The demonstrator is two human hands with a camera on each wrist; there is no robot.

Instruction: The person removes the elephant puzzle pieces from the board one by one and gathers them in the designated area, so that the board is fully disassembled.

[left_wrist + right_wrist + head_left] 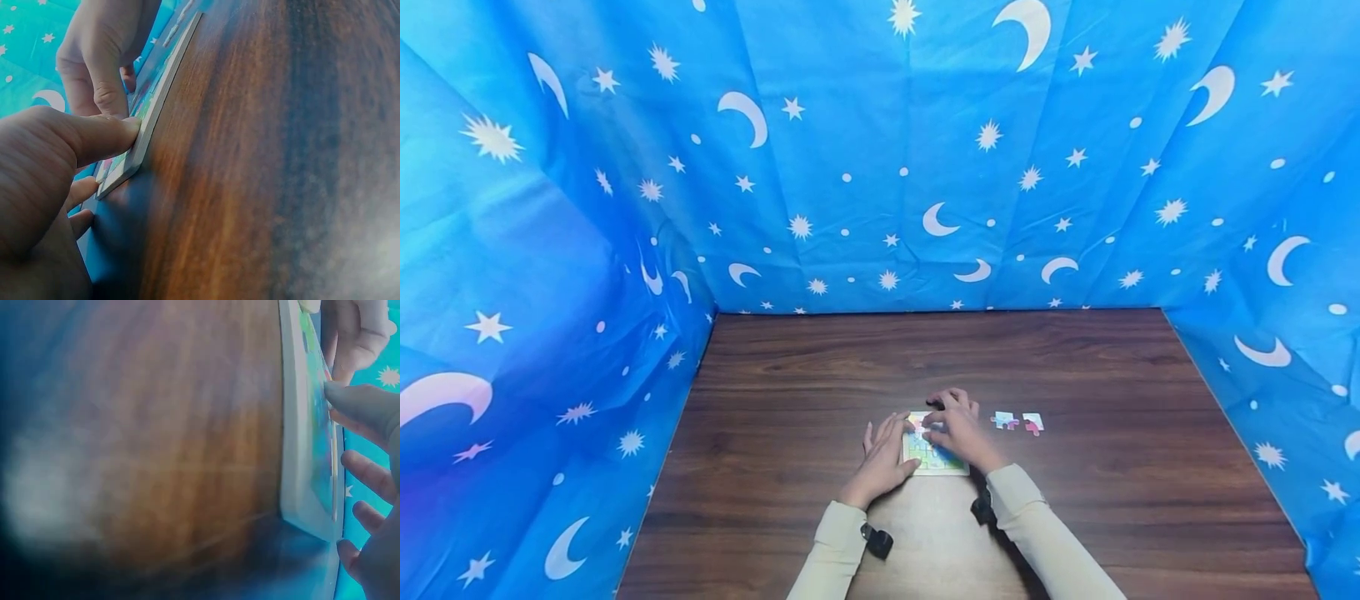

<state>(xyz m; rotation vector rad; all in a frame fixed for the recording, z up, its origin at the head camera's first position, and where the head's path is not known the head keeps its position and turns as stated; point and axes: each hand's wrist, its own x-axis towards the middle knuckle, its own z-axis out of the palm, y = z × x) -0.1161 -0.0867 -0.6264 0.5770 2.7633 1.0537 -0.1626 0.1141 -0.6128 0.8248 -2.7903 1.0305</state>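
Observation:
A small jigsaw puzzle [936,461] in a pale frame lies on the table, its light green and blue pieces partly covered by both hands. My left hand [886,461] holds the frame at its left side. In the left wrist view, the thumb [109,139] presses on the frame's rim while fingertips touch around its corner. Over the upper part of the puzzle, my right hand [961,432] pinches a puzzle piece between thumb and index finger, the piece mostly hidden. The right wrist view shows its thumb [362,403] against the puzzle surface and the other fingers spread past the frame.
Two loose puzzle pieces, one blue and white [1004,420] and one white and red [1033,423], lie to the right of the puzzle. The dark wooden table [790,367] is enclosed by blue cloth [865,208] with moons and stars.

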